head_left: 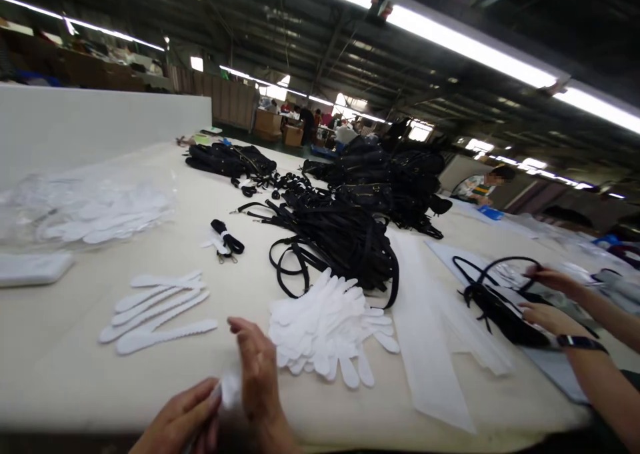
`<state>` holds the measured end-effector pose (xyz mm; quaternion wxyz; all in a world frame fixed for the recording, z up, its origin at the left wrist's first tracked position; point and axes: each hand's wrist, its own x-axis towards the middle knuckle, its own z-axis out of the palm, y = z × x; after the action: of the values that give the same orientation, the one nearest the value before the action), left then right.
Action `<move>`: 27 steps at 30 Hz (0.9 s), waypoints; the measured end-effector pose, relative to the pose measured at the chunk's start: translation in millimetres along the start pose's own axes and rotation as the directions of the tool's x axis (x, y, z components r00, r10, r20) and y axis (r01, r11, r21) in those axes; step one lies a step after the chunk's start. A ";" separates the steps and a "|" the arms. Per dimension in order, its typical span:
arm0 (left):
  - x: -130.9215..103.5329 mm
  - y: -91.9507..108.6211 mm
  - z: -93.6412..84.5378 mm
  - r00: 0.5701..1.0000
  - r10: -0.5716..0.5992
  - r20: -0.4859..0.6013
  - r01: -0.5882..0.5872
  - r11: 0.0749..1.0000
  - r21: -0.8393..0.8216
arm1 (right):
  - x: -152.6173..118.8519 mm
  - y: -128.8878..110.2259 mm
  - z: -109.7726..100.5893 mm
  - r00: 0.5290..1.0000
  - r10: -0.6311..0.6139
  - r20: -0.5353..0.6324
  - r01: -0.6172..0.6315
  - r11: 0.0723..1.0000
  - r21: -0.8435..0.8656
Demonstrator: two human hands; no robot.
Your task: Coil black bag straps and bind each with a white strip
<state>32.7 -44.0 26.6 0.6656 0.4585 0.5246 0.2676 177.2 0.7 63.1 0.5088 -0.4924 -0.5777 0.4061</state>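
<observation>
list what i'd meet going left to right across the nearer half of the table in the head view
White slab, spread-out white strips, right hand, pile of white strips, long white sheet, black bag, co-worker's wristband.

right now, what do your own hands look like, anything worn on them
The left hand and right hand are bare: no glove, ring, wristband or sleeve shows, though the lower edge cuts both arms short. The dark wristband is a co-worker's.
</observation>
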 end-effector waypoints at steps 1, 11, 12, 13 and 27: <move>2.1 -0.1 -1.7 1.000 -0.007 -0.025 0.005 0.998 -0.066 | 1.9 -0.7 -5.3 0.996 0.062 -0.068 -0.053 0.991 0.121; 6.2 5.7 -14.5 0.999 0.043 0.002 -0.042 0.982 -0.182 | -18.8 0.1 -18.5 0.946 0.243 0.215 -0.305 0.889 0.340; 5.1 4.0 -14.4 0.999 0.040 0.014 -0.037 0.986 -0.165 | -19.5 -1.7 -18.5 0.936 0.238 0.259 -0.321 0.880 0.351; 4.2 2.2 -14.5 0.999 0.040 0.025 -0.036 0.988 -0.149 | -19.9 -3.8 -18.8 0.926 0.230 0.298 -0.330 0.877 0.350; -0.9 -9.8 -17.2 0.982 0.145 0.121 -0.146 0.989 -0.004 | -19.4 -1.3 -13.2 0.907 0.311 0.283 -0.407 0.817 0.407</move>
<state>14.9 -43.3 17.8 0.6736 0.5126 0.4490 0.2861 190.0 -19.1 62.8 0.4621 -0.4149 -0.4106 0.6676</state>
